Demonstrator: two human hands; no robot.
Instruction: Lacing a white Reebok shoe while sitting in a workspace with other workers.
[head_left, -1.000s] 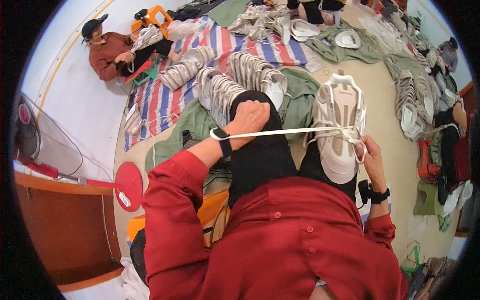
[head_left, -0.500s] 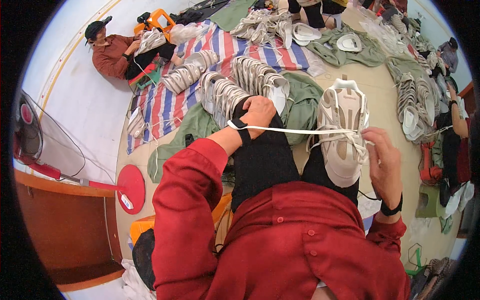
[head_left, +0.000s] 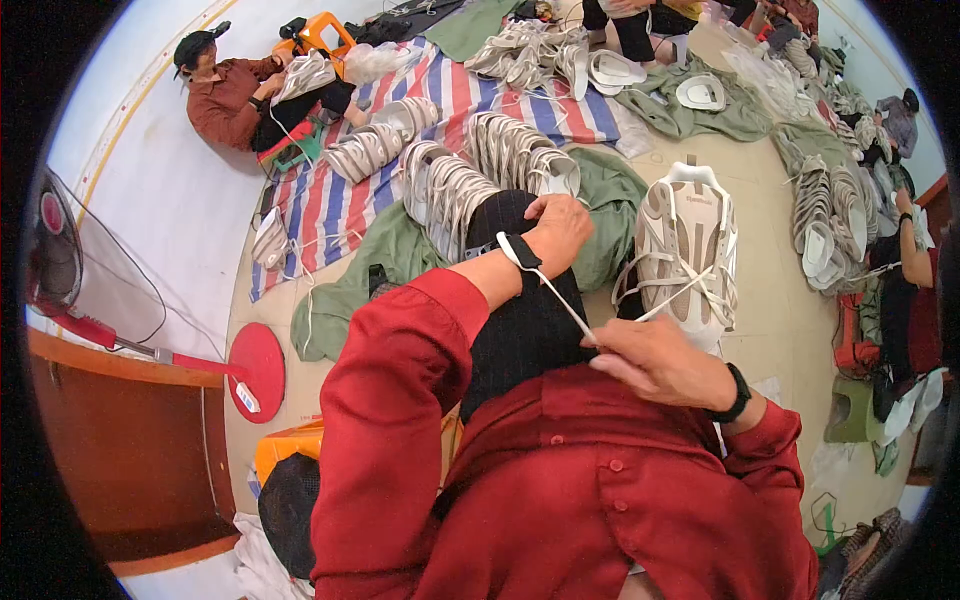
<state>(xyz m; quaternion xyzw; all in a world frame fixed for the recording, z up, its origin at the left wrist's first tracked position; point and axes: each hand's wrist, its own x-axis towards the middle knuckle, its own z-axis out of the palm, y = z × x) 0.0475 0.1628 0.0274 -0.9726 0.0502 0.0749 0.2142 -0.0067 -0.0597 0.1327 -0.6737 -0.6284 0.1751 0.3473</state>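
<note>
A white and beige sneaker rests sole-away on my right knee, its white lace partly threaded. My left hand is closed over my left knee, gripping one end of the lace by its wrist band. My right hand sits close to my chest and pinches the lace, which runs taut between the two hands and on to the shoe. I wear a red shirt and black trousers.
Rows of white sneakers lie on green cloth and a striped mat ahead. A person in a brown top sits at the far left. More shoes and another person are at the right. A red fan base stands on the left.
My right hand has left the shoe and pulled back toward my chest with the lace. My left hand has drawn in closer over the knee, so the lace now runs diagonally.
</note>
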